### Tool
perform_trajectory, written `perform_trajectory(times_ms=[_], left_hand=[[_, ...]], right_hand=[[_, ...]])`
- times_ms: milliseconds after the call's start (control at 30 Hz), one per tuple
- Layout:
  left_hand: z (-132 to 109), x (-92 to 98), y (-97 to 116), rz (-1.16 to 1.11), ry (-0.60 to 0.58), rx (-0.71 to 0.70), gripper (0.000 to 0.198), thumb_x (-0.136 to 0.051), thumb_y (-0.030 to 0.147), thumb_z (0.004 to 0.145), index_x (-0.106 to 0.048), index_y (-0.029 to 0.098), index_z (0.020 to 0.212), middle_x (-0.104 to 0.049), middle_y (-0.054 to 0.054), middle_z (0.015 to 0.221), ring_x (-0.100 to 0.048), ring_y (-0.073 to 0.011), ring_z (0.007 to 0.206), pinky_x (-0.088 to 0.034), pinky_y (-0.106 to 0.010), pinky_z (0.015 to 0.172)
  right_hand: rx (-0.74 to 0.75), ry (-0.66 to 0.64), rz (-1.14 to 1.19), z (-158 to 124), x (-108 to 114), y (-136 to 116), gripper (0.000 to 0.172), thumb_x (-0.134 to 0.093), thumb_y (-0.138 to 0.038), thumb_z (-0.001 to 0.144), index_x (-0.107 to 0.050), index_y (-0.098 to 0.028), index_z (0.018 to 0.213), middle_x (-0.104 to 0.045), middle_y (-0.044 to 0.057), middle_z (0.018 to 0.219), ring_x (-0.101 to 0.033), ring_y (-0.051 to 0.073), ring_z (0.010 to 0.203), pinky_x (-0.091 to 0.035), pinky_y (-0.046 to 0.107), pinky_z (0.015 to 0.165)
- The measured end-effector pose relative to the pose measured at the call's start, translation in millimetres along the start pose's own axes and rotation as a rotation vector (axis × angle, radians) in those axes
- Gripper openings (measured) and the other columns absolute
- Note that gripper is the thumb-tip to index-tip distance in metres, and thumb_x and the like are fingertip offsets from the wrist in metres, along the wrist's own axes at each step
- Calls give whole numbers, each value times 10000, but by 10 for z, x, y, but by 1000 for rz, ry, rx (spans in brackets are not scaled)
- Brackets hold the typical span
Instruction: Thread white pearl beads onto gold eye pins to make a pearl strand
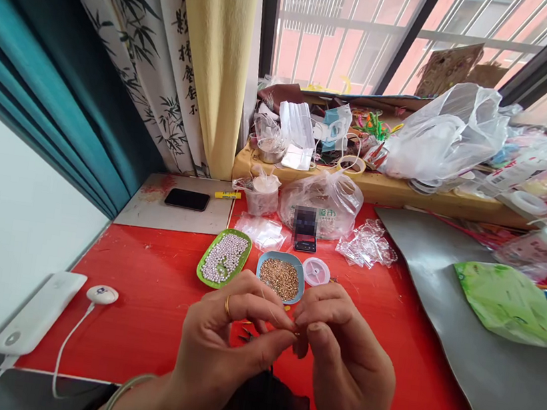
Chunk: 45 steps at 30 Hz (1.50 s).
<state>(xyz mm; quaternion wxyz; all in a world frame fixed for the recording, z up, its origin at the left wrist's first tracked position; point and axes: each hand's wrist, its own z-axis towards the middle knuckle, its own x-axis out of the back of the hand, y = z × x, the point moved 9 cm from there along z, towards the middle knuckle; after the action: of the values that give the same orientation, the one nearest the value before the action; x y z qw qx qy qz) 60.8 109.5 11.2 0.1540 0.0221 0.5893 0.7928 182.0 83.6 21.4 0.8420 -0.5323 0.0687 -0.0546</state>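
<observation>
My left hand (231,330), with a ring and a bangle, pinches thumb to index finger on a thin, pale thread (267,307). Fingertips nearly meeting it, my right hand (351,356) is closed in a pinch too; what it grips is too small to make out, though a tiny gold glint shows between the hands. Just beyond them stands a blue dish (258,272) of gold beads (281,279). To its left a green dish (200,269) holds pearly, pale beads (227,253). A dark tool tip (246,336) is partly hidden behind my left hand.
A round plastic spool or lid (316,272), a small black device (305,243), clear bags (369,243) and a phone (187,200) lie on the red table (139,308). A grey sheet (454,323) covers the right side. A white power strip (40,312) is at left.
</observation>
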Motion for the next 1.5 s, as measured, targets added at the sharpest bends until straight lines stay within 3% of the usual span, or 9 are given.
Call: perform_trajectory(times_ms=[133,267,367,533,867,1133,1500], left_hand=[[17,15,87,103,41,-122,236,-668,32,711,-699,251,796,-605,21,694,-533,-123,666,-446,-238,568],[11,44,109,150,101,-175,233,-647,17,716,-686,238,780,-562,31,654,-511,-114,639,-432,-229,544],[-13,58,95,148,115,-173,236,-648,22,722,-690,243,793,-550,30,663,-503,-115,647,-429,-238,561],[-38,54,41,66,99,-118,245,-645,36,743,-699,263,817,-552,33,680,-499,-115,658,-420,-237,560],[-45,46,27,24,81,-105,220,-669,77,746,-715,279,823,-574,25,669,-499,-121,647,-428,-240,557],[-29,14,95,137,89,-132,235,-665,33,700,-711,249,779,-570,21,639,-517,-125,621,-439,-239,516],[-37,7,1,64,90,-52,224,-644,28,709,-691,241,758,-588,15,666,-531,-130,637,-458,-247,534]], right_hand=[[-109,38,141,-73,-16,101,178,-496,-151,885,-641,-251,858,-596,-42,826,-550,10,424,-462,138,402],[-166,69,187,-142,-22,173,219,-507,-155,888,-682,-285,912,-599,-75,564,-583,33,416,-506,109,443],[-199,79,229,-170,-26,230,221,-527,-168,882,-700,-300,920,-653,-64,583,-619,40,486,-531,94,499],[-135,96,144,-155,-1,176,267,-557,-113,839,-715,-308,928,-701,-42,763,-636,47,619,-555,98,601],[27,108,-132,-173,32,-50,336,-497,-32,851,-663,-301,967,-619,-55,809,-574,49,694,-510,130,593],[0,98,-205,-130,59,-41,283,-533,-88,848,-670,-316,943,-626,-72,773,-554,48,641,-480,131,536],[30,89,-242,-173,46,-80,340,-527,-47,830,-684,-308,981,-675,-28,828,-620,102,680,-531,212,561]])
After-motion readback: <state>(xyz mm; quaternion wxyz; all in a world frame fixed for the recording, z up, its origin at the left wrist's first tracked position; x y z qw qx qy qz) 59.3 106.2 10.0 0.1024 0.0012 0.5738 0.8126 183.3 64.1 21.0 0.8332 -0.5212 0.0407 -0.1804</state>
